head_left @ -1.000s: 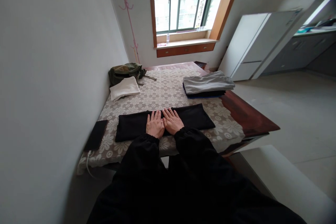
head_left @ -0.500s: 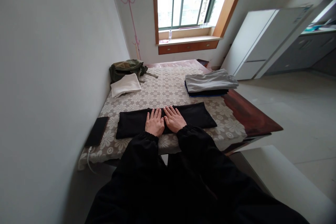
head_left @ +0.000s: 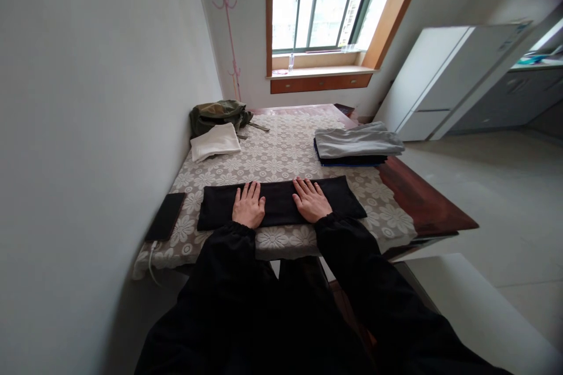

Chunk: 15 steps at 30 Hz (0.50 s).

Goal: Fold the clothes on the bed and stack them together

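Observation:
A folded black cloth (head_left: 278,204) lies flat as a long strip near the front edge of the table (head_left: 281,158), which has a lace cover. My left hand (head_left: 248,205) rests palm down on the cloth's left part, its fingers stretched out. On the right part lies my right hand (head_left: 311,199), also flat with fingers spread. A gap of bare black cloth shows between the two hands. Neither hand grips anything.
Grey folded clothing (head_left: 358,140) tops a darker stack at the back right. A white folded cloth (head_left: 215,142) lies by a green bag (head_left: 217,116) at the back left. A dark tablet (head_left: 166,217) with a white cable is beside the left wall.
My hands have slid apart along the black cloth, the left one leftward and the right one rightward. The whole view has shifted slightly.

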### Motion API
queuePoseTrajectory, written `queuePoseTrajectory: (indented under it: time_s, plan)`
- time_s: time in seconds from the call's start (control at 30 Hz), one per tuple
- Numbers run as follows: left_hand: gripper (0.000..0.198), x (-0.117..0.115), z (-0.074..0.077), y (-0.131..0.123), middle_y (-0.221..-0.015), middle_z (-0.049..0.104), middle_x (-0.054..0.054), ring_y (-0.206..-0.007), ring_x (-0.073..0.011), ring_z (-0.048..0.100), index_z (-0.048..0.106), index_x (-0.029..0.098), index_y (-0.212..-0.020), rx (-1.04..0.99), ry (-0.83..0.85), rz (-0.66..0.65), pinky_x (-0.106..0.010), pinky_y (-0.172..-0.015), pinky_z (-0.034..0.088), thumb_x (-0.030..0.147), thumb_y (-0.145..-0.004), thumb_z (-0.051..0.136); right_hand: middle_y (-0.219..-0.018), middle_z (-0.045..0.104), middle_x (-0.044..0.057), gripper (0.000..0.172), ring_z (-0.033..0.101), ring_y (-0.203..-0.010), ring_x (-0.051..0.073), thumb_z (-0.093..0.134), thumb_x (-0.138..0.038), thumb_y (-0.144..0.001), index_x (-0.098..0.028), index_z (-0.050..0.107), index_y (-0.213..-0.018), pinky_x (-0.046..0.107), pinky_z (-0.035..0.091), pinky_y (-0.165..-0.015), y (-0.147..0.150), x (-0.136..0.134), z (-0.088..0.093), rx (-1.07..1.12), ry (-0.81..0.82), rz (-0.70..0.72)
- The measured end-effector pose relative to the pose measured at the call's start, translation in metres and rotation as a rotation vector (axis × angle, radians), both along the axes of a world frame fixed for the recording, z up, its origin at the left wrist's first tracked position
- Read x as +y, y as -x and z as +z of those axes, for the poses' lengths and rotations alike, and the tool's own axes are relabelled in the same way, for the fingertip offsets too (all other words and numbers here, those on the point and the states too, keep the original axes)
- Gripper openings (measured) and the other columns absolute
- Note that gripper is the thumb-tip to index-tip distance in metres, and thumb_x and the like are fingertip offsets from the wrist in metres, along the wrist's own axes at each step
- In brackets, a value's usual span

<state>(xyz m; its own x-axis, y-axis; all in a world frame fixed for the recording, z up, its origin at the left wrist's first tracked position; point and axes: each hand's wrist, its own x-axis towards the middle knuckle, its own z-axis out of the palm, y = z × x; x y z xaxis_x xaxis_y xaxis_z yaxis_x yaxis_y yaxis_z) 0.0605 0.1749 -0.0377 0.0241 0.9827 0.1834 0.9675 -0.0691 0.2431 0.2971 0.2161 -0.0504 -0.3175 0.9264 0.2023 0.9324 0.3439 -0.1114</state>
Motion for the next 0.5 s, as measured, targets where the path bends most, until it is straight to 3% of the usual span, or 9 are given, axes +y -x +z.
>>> queuePoseTrajectory:
  time_s: [0.13, 0.3, 0.5]
  plan:
    - [0.062, -0.002, 0.000, 0.016, -0.169, 0.038, -0.004, -0.159, -0.0277, 0.028, 0.038, 0.024, -0.164, 0.008, -0.001, 0.025, -0.055, -0.132, 0.014, 0.036, -0.103, 0.038, -0.171, 0.033, 0.003, 0.062, 0.028, -0.159, 0.027, 0.032, -0.038, -0.105, -0.020, 0.035, -0.165, 0.050, 0.022, -0.128, -0.023, 0.005, -0.004, -0.025, -0.002, -0.062]
    - [0.061, -0.006, 0.001, 0.039, -0.168, 0.040, -0.005, -0.158, -0.0267, 0.029, 0.040, 0.022, -0.163, 0.027, 0.018, 0.058, -0.050, -0.132, 0.016, 0.039, -0.104, 0.036, -0.170, 0.037, 0.004, 0.063, 0.030, -0.157, 0.026, 0.032, -0.037, -0.104, -0.020, 0.035, -0.165, 0.049, 0.023, -0.128, -0.055, 0.009, -0.009, -0.044, -0.018, -0.119]
    - [0.062, -0.012, 0.001, 0.068, -0.168, 0.040, -0.007, -0.157, -0.0267, 0.033, 0.041, 0.019, -0.162, 0.066, 0.013, 0.133, -0.049, -0.132, 0.017, 0.044, -0.106, 0.031, -0.170, 0.036, 0.005, 0.065, 0.029, -0.158, 0.025, 0.026, -0.040, -0.105, -0.017, 0.036, -0.164, 0.048, 0.020, -0.129, -0.065, 0.014, -0.013, -0.043, 0.002, -0.124]
